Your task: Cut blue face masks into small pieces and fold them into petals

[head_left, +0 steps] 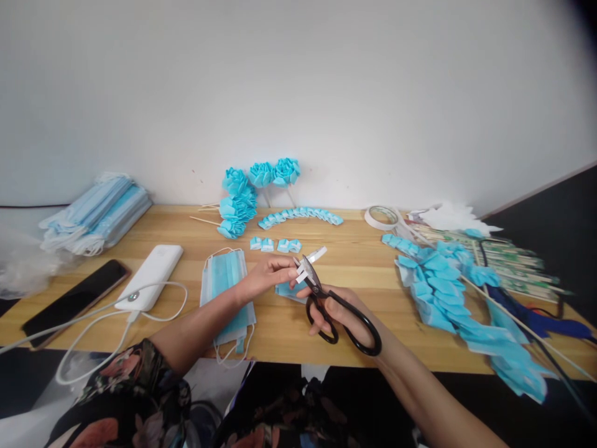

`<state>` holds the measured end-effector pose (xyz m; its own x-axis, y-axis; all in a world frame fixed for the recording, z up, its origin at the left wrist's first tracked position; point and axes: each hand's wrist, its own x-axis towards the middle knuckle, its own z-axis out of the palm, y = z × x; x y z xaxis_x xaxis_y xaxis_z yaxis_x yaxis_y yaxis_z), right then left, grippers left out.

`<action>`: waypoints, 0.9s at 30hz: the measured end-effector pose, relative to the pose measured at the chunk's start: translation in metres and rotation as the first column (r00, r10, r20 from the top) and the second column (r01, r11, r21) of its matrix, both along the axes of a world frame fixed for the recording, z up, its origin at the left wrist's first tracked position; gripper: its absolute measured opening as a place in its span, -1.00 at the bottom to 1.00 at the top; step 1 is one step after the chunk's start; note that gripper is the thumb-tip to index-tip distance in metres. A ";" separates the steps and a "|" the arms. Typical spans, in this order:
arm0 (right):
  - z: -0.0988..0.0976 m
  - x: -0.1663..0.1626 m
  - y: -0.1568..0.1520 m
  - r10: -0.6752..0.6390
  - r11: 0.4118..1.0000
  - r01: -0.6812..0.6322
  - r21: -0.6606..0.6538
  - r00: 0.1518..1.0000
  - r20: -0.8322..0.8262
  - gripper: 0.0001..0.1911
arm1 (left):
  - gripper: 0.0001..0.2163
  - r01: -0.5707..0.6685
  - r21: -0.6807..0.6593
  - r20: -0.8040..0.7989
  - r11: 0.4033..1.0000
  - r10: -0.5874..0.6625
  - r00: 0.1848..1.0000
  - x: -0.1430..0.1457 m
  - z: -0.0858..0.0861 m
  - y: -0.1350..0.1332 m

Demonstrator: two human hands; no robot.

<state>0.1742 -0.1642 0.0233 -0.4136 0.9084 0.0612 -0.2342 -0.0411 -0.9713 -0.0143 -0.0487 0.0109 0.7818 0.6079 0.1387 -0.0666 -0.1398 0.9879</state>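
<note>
My right hand (347, 305) grips black-handled scissors (361, 333), with its fingers through and around the loops. The scissor blades point up and left to a small white strip (318, 254), which looks like tape or paper. My left hand (268, 277) pinches the strip's near end beside the blades. Part of a blue piece of mask fabric (286, 290) lies under my hands. Left of it are blue face masks (226, 286) with white ear loops. Small folded blue pieces (289, 245) sit just beyond my hands.
Blue fabric flowers (236, 202) on sticks stand and lie by the wall. An arc of folded pieces (301, 216) is beside them. At right are a tape roll (381, 218), blue petal strips (433, 286) and sticks. Stacked masks (97, 211), a phone (77, 298) and a cabled power bank (152, 274) lie left.
</note>
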 end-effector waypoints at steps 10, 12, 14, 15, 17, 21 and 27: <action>0.000 -0.003 -0.004 -0.093 0.992 0.096 -0.079 0.995 0.040 -0.47 | -0.57 -0.001 0.024 0.007 1.000 0.001 1.000 0.001 0.003 -0.001; 0.000 -0.002 -0.004 -0.107 0.990 0.111 -0.087 0.993 0.049 -0.45 | -0.58 -0.003 0.036 0.002 0.999 0.003 1.000 0.001 0.004 -0.001; 0.001 -0.001 -0.004 -0.118 0.989 0.123 -0.086 0.991 0.061 -0.43 | -0.59 0.000 0.047 -0.002 0.999 0.000 1.000 0.002 0.005 -0.002; 0.001 0.000 -0.004 -0.123 0.988 0.128 -0.082 0.990 0.065 -0.43 | -0.60 0.001 0.044 -0.006 0.999 -0.001 1.000 0.003 0.005 -0.002; 0.000 0.000 -0.005 -0.138 0.987 0.143 -0.079 0.988 0.064 -0.44 | -0.61 0.001 0.013 -0.011 1.000 -0.001 1.000 0.004 0.005 -0.002; -0.004 -0.003 -0.009 -0.073 0.989 0.082 -0.119 0.995 0.073 -0.42 | -0.63 -0.054 -0.081 0.002 0.995 0.055 0.998 0.007 0.002 -0.002; -0.001 -0.008 -0.013 0.104 0.987 -0.084 -0.137 0.983 0.150 -0.29 | -0.63 -0.169 -0.082 0.049 0.982 0.173 0.984 0.006 -0.002 0.000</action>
